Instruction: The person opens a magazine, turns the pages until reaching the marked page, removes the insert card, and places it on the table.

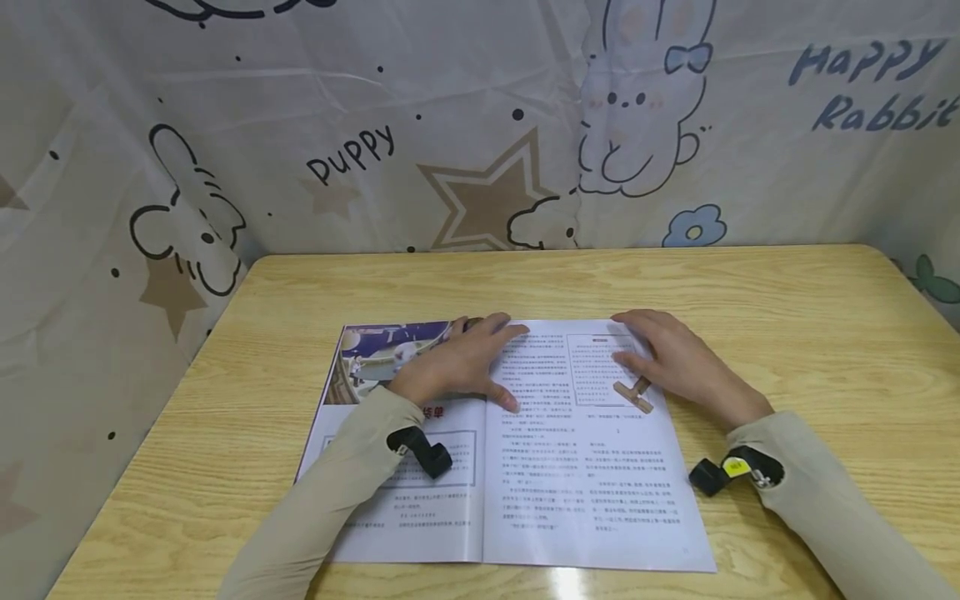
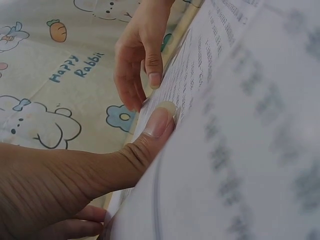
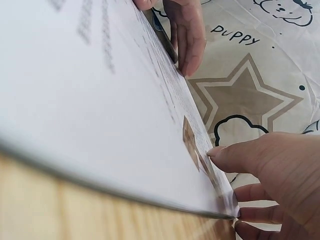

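Observation:
A magazine (image 1: 540, 483) lies spread flat on the table, with printed text on both pages and a colour picture (image 1: 375, 354) at the upper left. My left hand (image 1: 461, 358) rests across the upper middle near the fold, fingers spread toward the top edge. Its thumb (image 2: 159, 122) lies on the page in the left wrist view. At the upper right corner is my right hand (image 1: 678, 362), with its thumb over the page beside a brown drawing (image 1: 633, 393). Its fingertips (image 3: 245, 214) touch the corner edge in the right wrist view.
The magazine's lower edge sits near the front of the wooden table (image 1: 810, 333). Behind it hangs a pale cloth (image 1: 480, 108) with cartoon animals and stars. Black wrist cameras (image 1: 423, 452) are strapped over both sleeves.

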Tool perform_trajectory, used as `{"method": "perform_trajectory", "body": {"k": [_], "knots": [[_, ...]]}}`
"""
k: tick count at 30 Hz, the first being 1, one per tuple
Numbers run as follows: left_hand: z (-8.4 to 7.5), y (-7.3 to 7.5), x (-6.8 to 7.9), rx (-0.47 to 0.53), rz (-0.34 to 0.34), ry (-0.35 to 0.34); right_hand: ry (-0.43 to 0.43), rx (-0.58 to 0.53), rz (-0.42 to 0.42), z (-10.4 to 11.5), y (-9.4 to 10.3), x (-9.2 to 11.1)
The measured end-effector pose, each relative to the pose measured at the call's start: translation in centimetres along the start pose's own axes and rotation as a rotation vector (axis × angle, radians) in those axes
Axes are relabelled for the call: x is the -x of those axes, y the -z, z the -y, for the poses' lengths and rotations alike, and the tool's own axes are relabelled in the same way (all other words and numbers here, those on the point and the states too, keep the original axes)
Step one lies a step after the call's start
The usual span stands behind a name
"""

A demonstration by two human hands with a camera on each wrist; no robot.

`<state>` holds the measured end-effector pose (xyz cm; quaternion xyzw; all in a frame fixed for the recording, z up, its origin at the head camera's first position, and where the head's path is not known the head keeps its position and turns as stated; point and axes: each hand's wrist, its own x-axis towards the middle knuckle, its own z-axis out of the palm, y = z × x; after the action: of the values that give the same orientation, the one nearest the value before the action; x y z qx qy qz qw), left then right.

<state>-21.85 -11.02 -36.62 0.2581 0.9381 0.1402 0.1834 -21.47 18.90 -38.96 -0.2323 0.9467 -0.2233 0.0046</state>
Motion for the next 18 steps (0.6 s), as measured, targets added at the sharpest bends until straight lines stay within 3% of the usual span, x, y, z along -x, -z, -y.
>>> {"method": "perform_trajectory", "body": {"k": [18], "knots": [[0.17, 0.01, 0.28, -0.075, -0.018, -0.055, 0.010, 0.012, -0.039, 0.21, -0.26, 0.16]]}}
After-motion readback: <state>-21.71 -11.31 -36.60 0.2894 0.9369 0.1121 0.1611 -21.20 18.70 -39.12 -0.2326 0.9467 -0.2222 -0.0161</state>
